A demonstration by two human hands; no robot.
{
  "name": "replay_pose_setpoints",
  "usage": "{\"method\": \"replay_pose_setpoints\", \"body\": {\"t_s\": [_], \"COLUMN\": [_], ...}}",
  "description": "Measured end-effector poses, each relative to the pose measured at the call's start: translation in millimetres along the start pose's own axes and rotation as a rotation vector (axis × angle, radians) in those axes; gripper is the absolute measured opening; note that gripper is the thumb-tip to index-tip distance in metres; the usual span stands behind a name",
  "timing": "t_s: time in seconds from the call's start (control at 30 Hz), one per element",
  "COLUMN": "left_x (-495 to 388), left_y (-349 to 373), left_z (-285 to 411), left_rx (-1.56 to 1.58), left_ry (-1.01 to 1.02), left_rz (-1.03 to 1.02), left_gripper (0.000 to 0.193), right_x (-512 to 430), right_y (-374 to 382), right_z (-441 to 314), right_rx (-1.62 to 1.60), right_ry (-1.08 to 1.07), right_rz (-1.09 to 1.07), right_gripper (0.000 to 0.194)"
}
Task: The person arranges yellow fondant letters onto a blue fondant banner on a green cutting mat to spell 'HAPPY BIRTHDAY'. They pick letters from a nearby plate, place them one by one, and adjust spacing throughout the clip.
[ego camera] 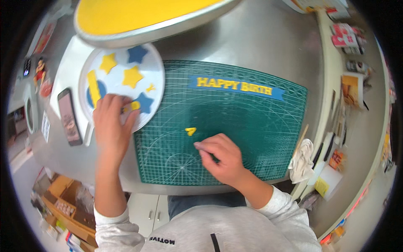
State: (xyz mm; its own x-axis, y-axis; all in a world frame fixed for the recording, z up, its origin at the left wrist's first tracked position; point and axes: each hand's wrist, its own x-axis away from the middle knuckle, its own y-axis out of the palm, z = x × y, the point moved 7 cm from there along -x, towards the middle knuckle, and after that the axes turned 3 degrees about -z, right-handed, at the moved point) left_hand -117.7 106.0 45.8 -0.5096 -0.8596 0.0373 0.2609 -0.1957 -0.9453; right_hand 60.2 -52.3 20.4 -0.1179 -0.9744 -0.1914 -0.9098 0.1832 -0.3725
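Note:
My left hand (110, 121) reaches over a white round plate (159, 72), its fingertips down among small yellow pieces. The thumb is beside a small yellow disc (135, 105); whether the fingers pinch anything is hidden. On the plate are yellow stars (132, 77), blue stars (137, 54), a yellow strip (93, 85) and a blue disc (101, 88). My right hand (222, 157) hovers low over a green cutting mat (252, 135), thumb and forefinger together, nothing visible between them. Just beyond its fingertips lies a small yellow letter (190, 131). A blue banner (278, 93) with yellow letters lies farther up the mat.
A large round yellow-topped object (148, 15) with a silver rim overhangs the plate's far edge. A phone (70, 117) lies left of the plate. At the mat's right edge are a crumpled white cloth (303, 160) and a thin wooden stick (303, 137). Knives (329, 146) lie farther right.

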Motion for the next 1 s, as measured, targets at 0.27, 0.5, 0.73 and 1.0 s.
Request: {"method": "replay_pose_setpoints", "body": {"t_s": [0.27,0.5,0.73,1.0], "left_x": [-6,-1,7,-15], "left_y": [3,-10,46,81], "left_z": [-21,-2,136,199], "left_rx": [0.105,0.286,0.872,0.892], "left_ry": [-0.132,-0.186,0.006,0.069], "left_rz": [-0.086,-0.084,-0.387,-0.480], "left_gripper": [0.021,0.011,0.017,0.016], "right_x": [3,7,11,25], "right_y": [-2,-20,-68,-124], "right_z": [4,6,18,55], "right_rx": [-0.112,-0.158,-0.385,-0.524], "right_ry": [-0.007,0.014,0.297,0.589], "right_rz": [0.065,0.123,0.074,0.143], "right_gripper": [0.026,0.024,0.028,0.013]}}
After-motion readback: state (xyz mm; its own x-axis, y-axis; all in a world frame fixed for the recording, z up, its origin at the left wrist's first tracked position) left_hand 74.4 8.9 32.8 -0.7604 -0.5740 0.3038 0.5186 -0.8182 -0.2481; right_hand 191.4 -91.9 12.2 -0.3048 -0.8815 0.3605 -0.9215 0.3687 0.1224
